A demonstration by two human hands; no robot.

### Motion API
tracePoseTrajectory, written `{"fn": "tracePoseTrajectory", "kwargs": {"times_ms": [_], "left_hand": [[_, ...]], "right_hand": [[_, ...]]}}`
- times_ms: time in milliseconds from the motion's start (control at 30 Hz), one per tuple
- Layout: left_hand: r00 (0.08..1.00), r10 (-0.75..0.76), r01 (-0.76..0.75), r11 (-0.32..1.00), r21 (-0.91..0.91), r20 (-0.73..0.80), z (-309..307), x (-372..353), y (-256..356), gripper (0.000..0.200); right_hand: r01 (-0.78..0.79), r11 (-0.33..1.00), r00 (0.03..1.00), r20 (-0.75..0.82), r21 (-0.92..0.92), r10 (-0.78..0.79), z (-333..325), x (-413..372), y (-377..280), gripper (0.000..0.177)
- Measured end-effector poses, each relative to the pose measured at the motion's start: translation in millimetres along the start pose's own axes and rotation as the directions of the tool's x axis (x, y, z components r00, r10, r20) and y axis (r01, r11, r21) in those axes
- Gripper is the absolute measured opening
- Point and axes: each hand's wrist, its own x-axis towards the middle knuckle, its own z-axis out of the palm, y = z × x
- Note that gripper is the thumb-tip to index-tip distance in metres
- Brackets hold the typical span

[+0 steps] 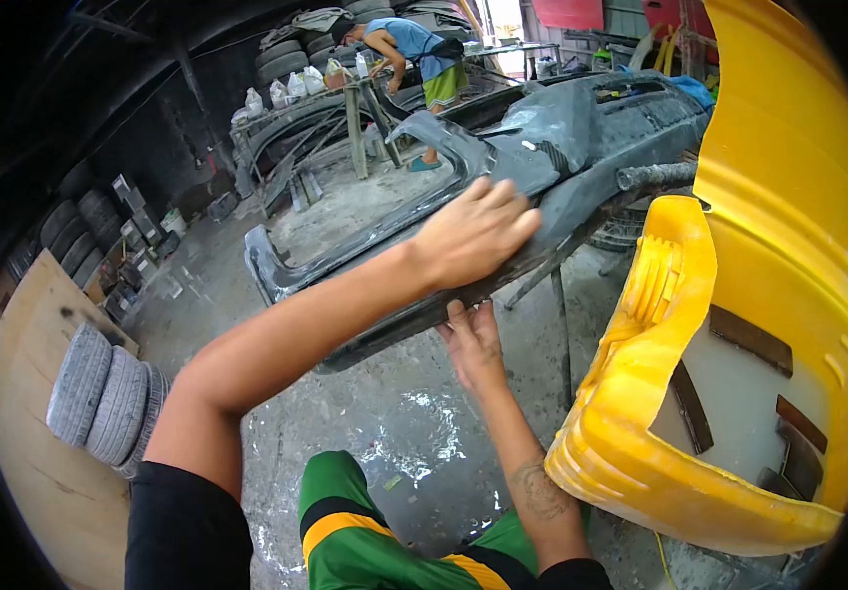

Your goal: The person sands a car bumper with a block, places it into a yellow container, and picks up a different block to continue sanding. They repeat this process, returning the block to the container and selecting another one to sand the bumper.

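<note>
A dark grey car bumper (581, 128) lies across a stand in front of me, its surface scuffed and dusty. My left hand (478, 231) presses on its upper face with fingers curled and slightly blurred; whatever is under them is hidden. Below it, my right hand (473, 344) grips the bumper's lower edge, thumb in front and the other fingers partly hidden. To the right stands a cut-open yellow plastic drum (630, 462) holding cloudy liquid, with several dark brown strips (750, 340) in it.
A person (414, 49) in a blue top bends over a bench at the back. White bottles (296, 85) line that bench, near stacked tires. More tires (109, 393) lean by a plywood sheet (30, 393) at left. A metal stand leg (561, 334) stands below the bumper.
</note>
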Motion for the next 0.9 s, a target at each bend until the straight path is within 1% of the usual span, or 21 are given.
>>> {"fn": "tracePoseTrajectory", "kwargs": {"times_ms": [67, 133, 167, 200, 267, 300, 333, 367, 400, 467, 500, 533, 567, 633, 667, 700, 733, 767, 800, 867, 900], "left_hand": [[1.000, -0.005, 0.006, 1.000, 0.030, -0.028, -1, 7, 4, 0.023], [0.998, -0.064, 0.064, 0.997, -0.037, 0.001, -16, -45, 7, 0.023], [0.996, -0.078, 0.077, 0.997, 0.014, 0.040, -21, -77, 8, 0.023], [0.989, -0.109, 0.109, 0.994, 0.010, 0.095, -33, -98, 8, 0.024], [0.993, -0.086, 0.085, 0.996, 0.024, 0.080, -23, -92, 5, 0.024], [0.995, -0.074, 0.072, 0.997, 0.032, 0.073, -23, -86, 4, 0.024], [1.000, -0.030, 0.029, 0.999, -0.020, -0.002, -16, -57, 2, 0.023], [0.999, 0.022, -0.023, 1.000, -0.006, -0.040, -9, -21, -1, 0.020], [0.997, 0.050, -0.047, 0.997, 0.059, -0.059, 2, 11, -2, 0.019], [0.996, 0.045, -0.041, 0.997, 0.064, -0.076, 1, 28, 1, 0.019], [0.996, 0.033, -0.027, 0.997, 0.067, -0.087, -1, 30, 3, 0.018], [0.990, 0.009, 0.002, 0.997, 0.075, -0.138, -1, 7, 6, 0.019], [0.991, 0.005, 0.006, 0.997, 0.081, -0.134, -9, -25, 7, 0.019], [0.995, -0.100, 0.100, 0.995, -0.008, 0.015, -25, -79, 10, 0.020], [0.995, -0.096, 0.096, 0.995, -0.001, 0.019, -22, -72, 7, 0.020], [0.999, -0.045, 0.044, 0.999, -0.013, -0.024, -16, -55, 5, 0.023], [0.997, 0.001, -0.002, 1.000, -0.017, -0.078, -11, -36, 1, 0.025], [0.996, 0.036, -0.038, 0.999, -0.030, -0.084, -2, -2, -2, 0.019], [0.998, 0.033, -0.031, 0.999, 0.020, -0.059, 4, 27, 0, 0.022], [0.996, 0.005, -0.006, 1.000, -0.002, -0.093, 1, 19, 4, 0.023], [0.993, -0.023, 0.021, 1.000, -0.018, -0.115, -1, 15, 7, 0.024]], "right_hand": [[-0.011, 1.000, 1.000, -0.009, 0.021, 0.011, 5, -7, -8, 0.051], [-0.013, 1.000, 1.000, 0.019, 0.017, 0.012, -3, -7, -4, 0.051], [-0.004, 1.000, 0.999, 0.046, 0.017, 0.003, -4, -4, -3, 0.051], [-0.004, 1.000, 0.999, 0.052, 0.015, 0.003, -2, -3, -2, 0.051], [0.064, 0.995, 0.995, 0.078, 0.071, -0.069, 0, -2, 1, 0.049], [0.058, 0.996, 0.995, 0.079, 0.073, -0.064, 1, -3, 3, 0.049], [0.030, 0.998, 0.999, 0.031, 0.059, -0.032, 3, -5, 3, 0.048], [0.011, 0.999, 1.000, -0.017, 0.045, -0.010, 3, -3, 0, 0.047], [0.015, 0.999, 1.000, -0.021, 0.044, -0.014, 4, -3, -2, 0.047], [0.044, 0.997, 0.998, 0.047, 0.064, -0.047, 2, -5, -3, 0.047], [0.034, 0.998, 0.998, 0.044, 0.055, -0.037, 1, -8, -3, 0.047], [0.011, 0.999, 0.999, 0.035, 0.030, -0.012, -1, -10, -3, 0.048], [-0.006, 1.000, 1.000, 0.031, 0.011, 0.006, -1, -8, -5, 0.049], [-0.009, 1.000, 0.999, 0.047, 0.019, 0.009, 3, -8, -9, 0.049], [-0.002, 1.000, 0.999, 0.046, 0.027, 0.001, 5, -8, -10, 0.050], [0.002, 0.999, 0.999, 0.042, 0.035, -0.004, 4, -9, -7, 0.050], [-0.003, 1.000, 1.000, -0.009, 0.025, 0.003, 6, -8, -4, 0.050], [-0.008, 1.000, 0.998, -0.067, 0.016, 0.009, 6, -6, -3, 0.050], [-0.004, 1.000, 0.997, -0.073, 0.015, 0.005, 7, -6, -3, 0.050], [0.012, 0.999, 1.000, 0.020, 0.038, -0.013, 1, -7, -5, 0.050], [0.003, 1.000, 1.000, 0.017, 0.029, -0.003, -1, -10, -6, 0.050]]}}
